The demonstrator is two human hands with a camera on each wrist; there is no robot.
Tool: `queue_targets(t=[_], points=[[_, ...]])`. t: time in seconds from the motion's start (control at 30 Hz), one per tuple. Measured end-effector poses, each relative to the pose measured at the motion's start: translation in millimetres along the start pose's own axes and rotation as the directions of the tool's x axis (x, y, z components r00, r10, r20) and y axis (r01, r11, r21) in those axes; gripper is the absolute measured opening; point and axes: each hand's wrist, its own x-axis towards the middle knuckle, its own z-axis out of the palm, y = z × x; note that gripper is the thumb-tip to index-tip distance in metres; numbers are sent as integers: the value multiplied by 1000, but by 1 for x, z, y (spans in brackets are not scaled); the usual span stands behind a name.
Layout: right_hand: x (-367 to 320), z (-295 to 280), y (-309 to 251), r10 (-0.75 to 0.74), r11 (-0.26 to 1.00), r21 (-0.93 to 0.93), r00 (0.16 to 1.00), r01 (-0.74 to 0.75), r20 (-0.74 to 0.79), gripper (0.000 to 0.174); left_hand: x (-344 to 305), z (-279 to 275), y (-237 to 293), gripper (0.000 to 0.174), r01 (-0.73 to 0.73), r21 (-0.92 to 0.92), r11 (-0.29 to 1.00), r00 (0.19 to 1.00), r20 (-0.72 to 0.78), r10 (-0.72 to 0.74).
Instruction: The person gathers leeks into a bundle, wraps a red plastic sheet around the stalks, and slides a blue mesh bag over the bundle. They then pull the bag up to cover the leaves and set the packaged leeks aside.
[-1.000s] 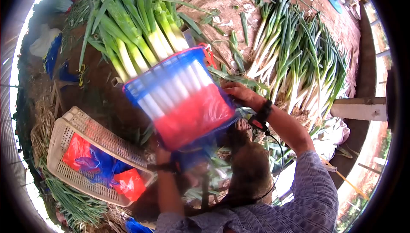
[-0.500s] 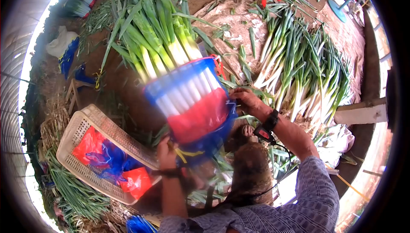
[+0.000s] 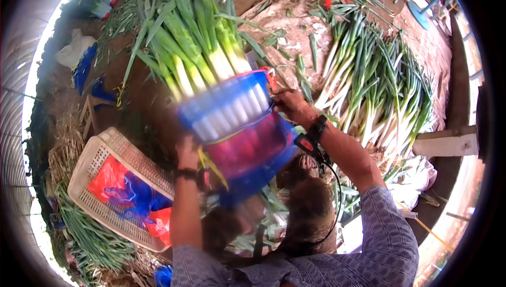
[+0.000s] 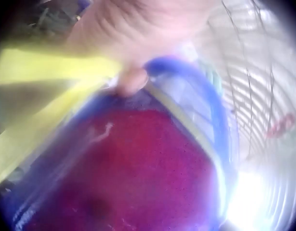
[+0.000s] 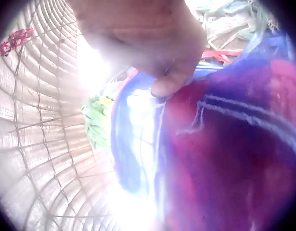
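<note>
A bunch of thick leeks (image 3: pixel 195 45) stands with green tops pointing away, its white stalks inside a clear bag with blue bands (image 3: pixel 224 95). Blue film (image 3: pixel 263 168) lies over the red lower part, which looks purple through it. At the left side my left hand (image 3: pixel 187 152) pinches the film's edge, thumb tip down on it in the left wrist view. A yellow ribbon (image 4: pixel 56 72) hangs beside that thumb. On the right side, my right hand (image 3: pixel 295 104) pinches the film's edge, thumb and fingers together. White drawstring (image 5: pixel 249 114) runs across the film below it.
A beige plastic basket (image 3: pixel 105 224) with red and blue bags (image 3: pixel 108 179) stands at the left. Loose leeks (image 3: pixel 374 81) lie in a heap at the right, on pale sheeting. A white-faced beam (image 3: pixel 445 142) juts in from the right.
Both hands have moved up along the bag's sides, drawing the blue film over the red bottom, which has turned purple. The yellow ribbon has come up with the left hand.
</note>
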Motion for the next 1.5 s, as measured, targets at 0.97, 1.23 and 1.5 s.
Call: queue_targets(t=[0.97,1.23,1.5], points=[[57,2,-21,35,760,-649,999,-41,-22,23,23,-9,40,19,-181,694,697,973,26,228],[26,-6,-76,384,818,-536,890,-206,245,36,-12,-9,18,17,-66,27,997,968,243,58],[63,-9,-28,258,635,-772,935,25,243,8,44,-2,14,18,-112,730,674,984,174,-24]])
